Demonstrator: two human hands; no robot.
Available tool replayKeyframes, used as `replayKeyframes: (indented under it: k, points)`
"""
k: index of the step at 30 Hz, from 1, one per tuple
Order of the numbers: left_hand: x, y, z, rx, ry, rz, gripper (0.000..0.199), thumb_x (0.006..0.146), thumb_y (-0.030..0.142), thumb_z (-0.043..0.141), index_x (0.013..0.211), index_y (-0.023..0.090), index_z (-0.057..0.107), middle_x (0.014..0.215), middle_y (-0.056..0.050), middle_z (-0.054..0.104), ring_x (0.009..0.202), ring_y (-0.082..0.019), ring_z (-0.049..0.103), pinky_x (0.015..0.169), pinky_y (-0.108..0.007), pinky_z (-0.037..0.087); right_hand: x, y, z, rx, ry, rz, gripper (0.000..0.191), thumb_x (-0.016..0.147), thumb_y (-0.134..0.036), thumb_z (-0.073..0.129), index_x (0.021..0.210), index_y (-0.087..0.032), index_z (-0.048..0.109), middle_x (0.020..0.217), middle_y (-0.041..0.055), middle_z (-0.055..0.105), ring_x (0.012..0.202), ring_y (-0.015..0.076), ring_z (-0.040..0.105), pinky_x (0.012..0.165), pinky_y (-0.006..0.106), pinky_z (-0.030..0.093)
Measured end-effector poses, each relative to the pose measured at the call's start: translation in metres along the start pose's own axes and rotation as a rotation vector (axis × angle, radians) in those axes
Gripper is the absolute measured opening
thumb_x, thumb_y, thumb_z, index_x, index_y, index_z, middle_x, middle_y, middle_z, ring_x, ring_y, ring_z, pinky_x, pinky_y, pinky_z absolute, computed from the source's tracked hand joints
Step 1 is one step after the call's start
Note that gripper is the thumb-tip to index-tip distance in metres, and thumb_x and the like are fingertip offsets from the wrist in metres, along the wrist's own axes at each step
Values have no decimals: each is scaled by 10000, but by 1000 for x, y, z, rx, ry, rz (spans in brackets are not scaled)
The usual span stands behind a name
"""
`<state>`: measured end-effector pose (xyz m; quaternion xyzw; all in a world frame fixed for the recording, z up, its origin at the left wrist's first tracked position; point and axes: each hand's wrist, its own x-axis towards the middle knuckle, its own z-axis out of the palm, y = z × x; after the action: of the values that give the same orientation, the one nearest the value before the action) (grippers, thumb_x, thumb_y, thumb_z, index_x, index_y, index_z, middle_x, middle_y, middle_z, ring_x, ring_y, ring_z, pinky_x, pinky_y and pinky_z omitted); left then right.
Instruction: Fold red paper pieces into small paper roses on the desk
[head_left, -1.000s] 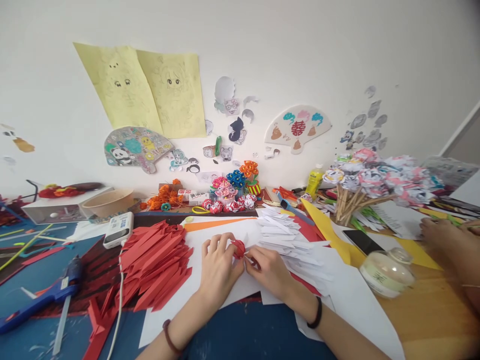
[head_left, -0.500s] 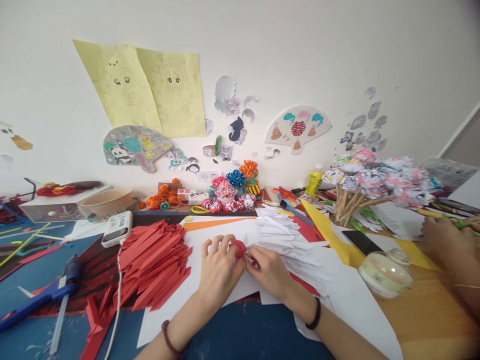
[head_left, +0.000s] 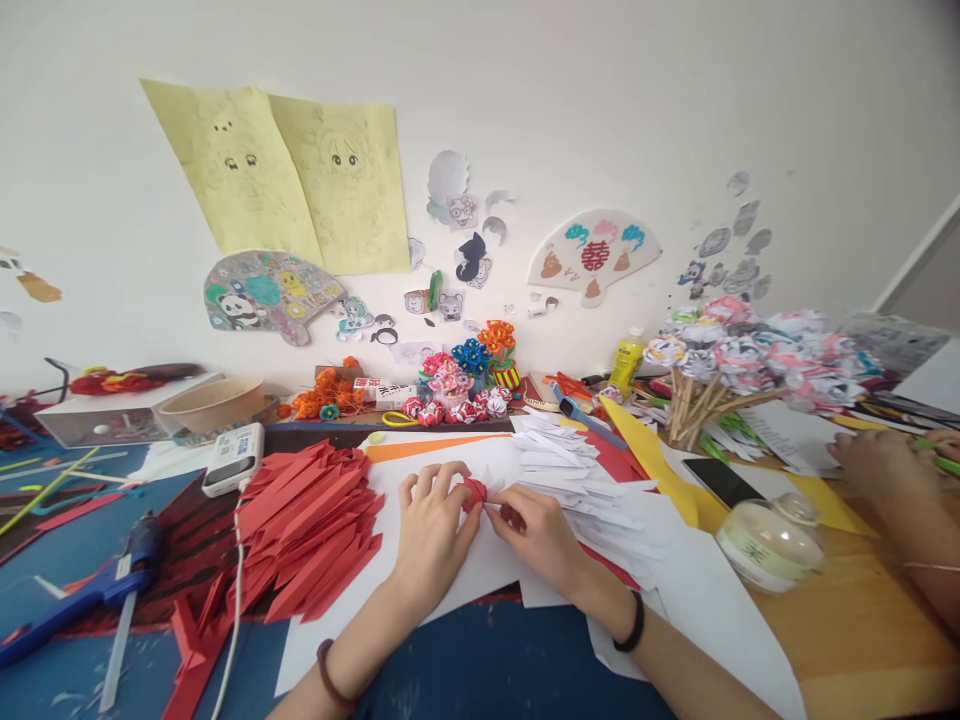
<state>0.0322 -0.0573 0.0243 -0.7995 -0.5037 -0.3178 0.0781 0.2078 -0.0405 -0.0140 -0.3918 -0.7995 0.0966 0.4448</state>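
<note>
My left hand (head_left: 431, 535) is closed round a small red paper flower (head_left: 475, 494), gripping it between thumb and fingers. White paper points stick up behind the flower. On its other side, my right hand (head_left: 536, 530) pinches a thin white paper strip (head_left: 491, 505) at the flower's edge; its far end is hidden by the fingers. Both hands are above white sheets (head_left: 345, 610). Left of them lies a heap of folded red paper strips (head_left: 311, 525), and to the right a pile of white paper strips (head_left: 570, 480).
A blue glue gun (head_left: 112, 585) and a power bank (head_left: 234, 460) with its white cable lie at left. A phone (head_left: 724, 485), a round bottle (head_left: 772, 545) and a bunch of paper flowers (head_left: 750, 360) stand at right. Another person's hand (head_left: 889, 470) is at the right edge.
The flower has tilted slightly in my left hand and moved a little left. My left fingers have shifted around it. The other person's hand has moved slightly left.
</note>
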Motion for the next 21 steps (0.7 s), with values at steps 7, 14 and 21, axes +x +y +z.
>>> replayKeyframes:
  k: [7,14,21]
  points:
    - [4,0,-6,-79,13,-92,175,892,277,602,729,239,654,1134,-1,639,1045,-237,507,871,-431,317,-1,-2,-3,-87,25,-83,218,1004,-273,493,864,-176,629,712,17,597,623,130,548,608,243,408]
    - [6,-3,-6,-127,-17,-136,211,899,356,594,737,243,666,1108,-19,644,1019,-232,511,835,-414,326,-1,-3,-4,-229,61,-196,245,1014,-252,471,838,-167,619,691,16,575,616,131,538,613,254,391]
    - [4,1,-11,-118,-29,-105,98,820,273,647,730,236,635,1115,-12,634,1033,-238,514,862,-424,320,-3,-3,-2,-152,82,-153,271,1009,-292,495,789,-175,600,666,2,567,592,118,522,589,248,382]
